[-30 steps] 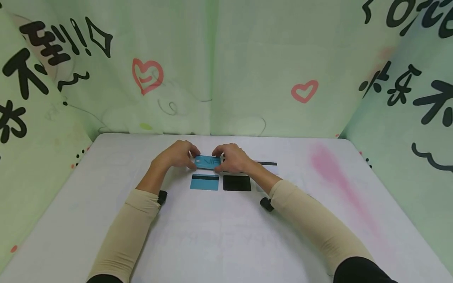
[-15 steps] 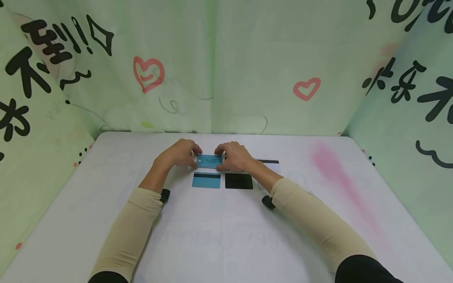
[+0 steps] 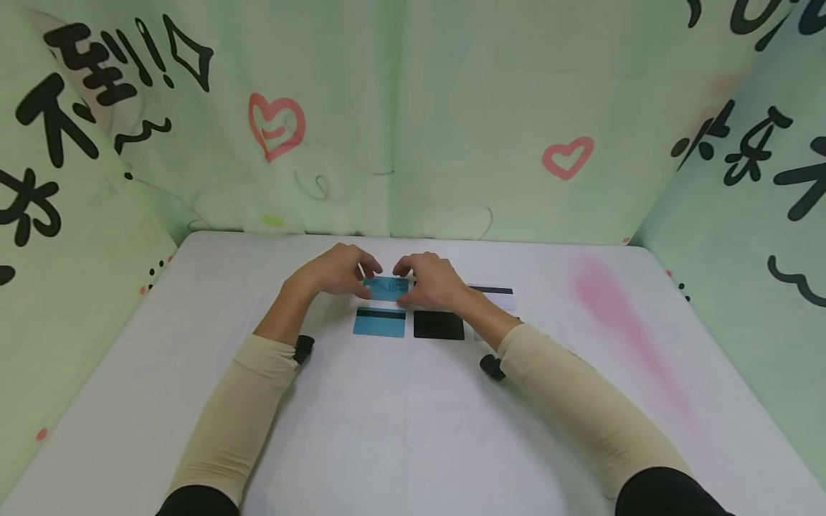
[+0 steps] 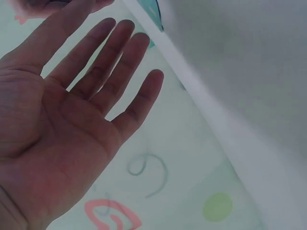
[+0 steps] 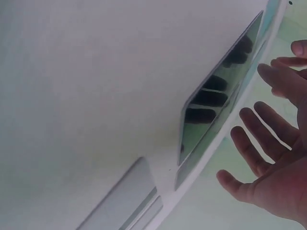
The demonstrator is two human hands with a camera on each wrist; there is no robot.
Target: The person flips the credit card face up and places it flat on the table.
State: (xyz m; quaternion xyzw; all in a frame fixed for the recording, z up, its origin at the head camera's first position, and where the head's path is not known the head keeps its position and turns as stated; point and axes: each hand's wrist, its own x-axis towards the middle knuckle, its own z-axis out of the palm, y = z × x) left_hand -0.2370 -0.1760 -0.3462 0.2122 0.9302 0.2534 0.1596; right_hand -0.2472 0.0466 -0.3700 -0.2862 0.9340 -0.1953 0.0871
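Observation:
A blue card with "VIP" lettering (image 3: 390, 289) lies flat in the far row, between my hands. My left hand (image 3: 335, 271) is at its left end, index finger and thumb by the corners. In the left wrist view its fingers (image 4: 98, 79) stand extended and spread. At the card's right end is my right hand (image 3: 431, 281), with its fingers (image 5: 256, 143) loose and parted in the right wrist view. Whether fingertips still touch the card cannot be told. Nearer lie a blue striped card (image 3: 378, 324) and a glossy black card (image 3: 439, 325).
A white card with a dark stripe (image 3: 497, 296) lies right of my right hand; my forearm partly covers another pale card (image 3: 479, 335) below it. My right hand hides the middle of the far row. Green printed curtains (image 3: 464, 143) enclose the white table (image 3: 400, 430).
My head view has tilted slightly downward. My fingers have lifted and loosened a little at the blue VIP card, while the cards keep their layout.

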